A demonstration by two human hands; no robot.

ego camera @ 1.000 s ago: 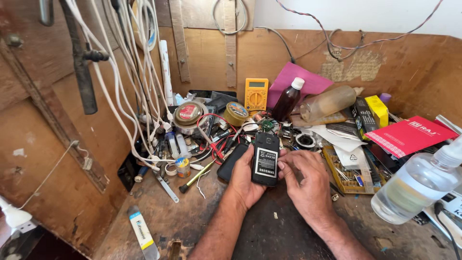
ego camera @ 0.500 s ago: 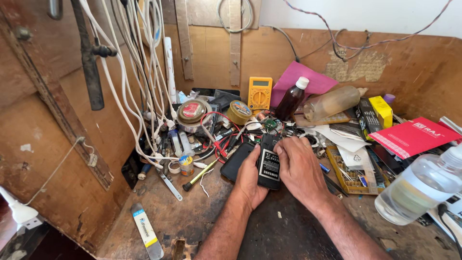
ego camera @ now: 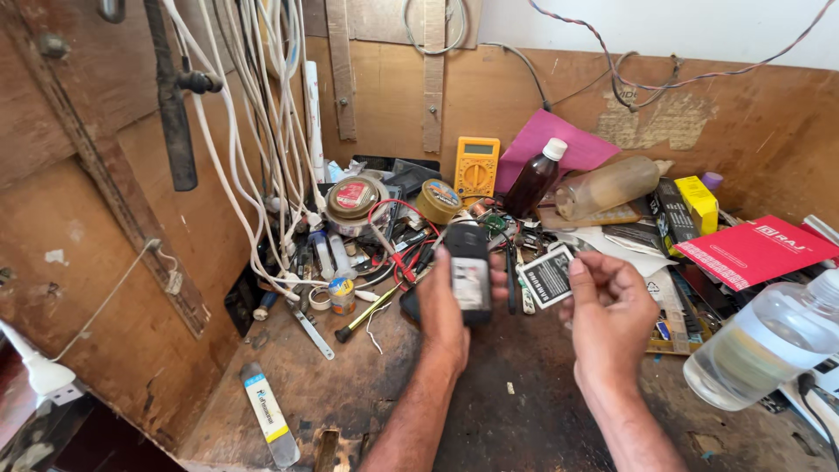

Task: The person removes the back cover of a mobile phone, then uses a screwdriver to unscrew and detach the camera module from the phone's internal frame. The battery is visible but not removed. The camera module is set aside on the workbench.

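A black phone [ego camera: 469, 278] is gripped upright in the left hand [ego camera: 441, 306], back turned up so its open compartment is exposed. Just beside it, a flat battery [ego camera: 546, 277] is pinched at one edge by the right hand [ego camera: 609, 315], above the cluttered surface [ego camera: 524, 411]

Worn plywood walls [ego camera: 524, 96] enclose a cluttered wooden bench [ego camera: 288, 385], seemingly daylit.
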